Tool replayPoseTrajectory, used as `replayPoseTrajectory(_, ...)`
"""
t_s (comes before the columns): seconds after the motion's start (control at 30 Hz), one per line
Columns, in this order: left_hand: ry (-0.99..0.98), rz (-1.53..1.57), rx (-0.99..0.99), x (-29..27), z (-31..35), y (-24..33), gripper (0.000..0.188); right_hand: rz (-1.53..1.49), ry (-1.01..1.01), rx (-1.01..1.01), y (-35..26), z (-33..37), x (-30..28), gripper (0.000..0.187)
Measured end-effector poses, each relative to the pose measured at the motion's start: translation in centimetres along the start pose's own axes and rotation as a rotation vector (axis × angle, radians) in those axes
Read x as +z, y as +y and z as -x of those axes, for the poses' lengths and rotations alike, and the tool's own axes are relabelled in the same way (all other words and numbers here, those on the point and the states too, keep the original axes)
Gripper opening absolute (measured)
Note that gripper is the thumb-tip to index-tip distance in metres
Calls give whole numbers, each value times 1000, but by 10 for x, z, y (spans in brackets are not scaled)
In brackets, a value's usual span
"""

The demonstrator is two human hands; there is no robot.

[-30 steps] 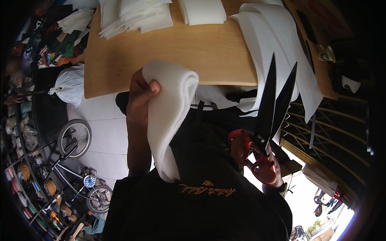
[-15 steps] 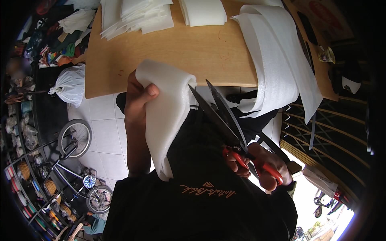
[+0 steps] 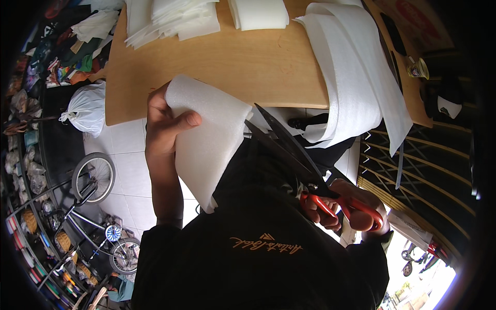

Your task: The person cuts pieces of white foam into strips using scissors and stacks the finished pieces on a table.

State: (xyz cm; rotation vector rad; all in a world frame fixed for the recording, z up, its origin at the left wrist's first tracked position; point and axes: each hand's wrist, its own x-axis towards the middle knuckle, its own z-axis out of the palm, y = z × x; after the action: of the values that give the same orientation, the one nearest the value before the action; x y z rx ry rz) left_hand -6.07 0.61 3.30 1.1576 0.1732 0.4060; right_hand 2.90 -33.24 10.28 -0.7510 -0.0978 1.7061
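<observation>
Left hand (image 3: pixel 164 123) clamped on a folded sheet of white foam wrap (image 3: pixel 206 137), thumb across the front face, fingers behind the upper left edge; sheet held up off the light wooden desk (image 3: pixel 258 62), in front of the chest, hanging down over the black shirt (image 3: pixel 258 248); right hand (image 3: pixel 345 205) closed through the orange loops of a pair of long black-bladed scissors (image 3: pixel 294 155); blades parted in a narrow V, tips pointing up and left, touching or just beside the right edge of the held sheet, hard to tell which; on the desk, a long white foam strip (image 3: pixel 351 77) draped over the near edge and hanging down at the right; a loose pile of cut white foam sheets (image 3: pixel 170 18) at the far left, a smaller neat stack of white foam pieces (image 3: pixel 258 13) beside it; below the desk at left, a tied white plastic bag (image 3: pixel 88 108) on the tiled floor (image 3: pixel 126 150); small bicycle (image 3: pixel 95 206) lying near the lower left.
</observation>
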Motion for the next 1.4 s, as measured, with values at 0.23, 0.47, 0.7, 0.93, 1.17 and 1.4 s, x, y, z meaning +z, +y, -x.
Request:
replayPoseTrajectory(0.23,-61,-73,-72,7,3,3,50,117,-20,-113,-1,-2,-6,45)
replayPoseTrajectory(0.47,-69,-32,-85,9,3,-5,53,-158,200,13,4,0,-6,44)
replayPoseTrajectory(0.7,-119,27,-135,8,5,0,50,283,55,93,-25,-9,-4,43)
replayPoseTrajectory(0.93,-190,-57,-156,14,5,5,53,349,162,-195,-27,-10,18,43)
replayPoseTrajectory(1.17,-236,-102,-143,13,2,12,55,484,178,-204,-22,-15,11,31)
replayPoseTrajectory(1.4,-208,-112,-114,12,2,16,54,482,232,-73,-24,-16,9,24)
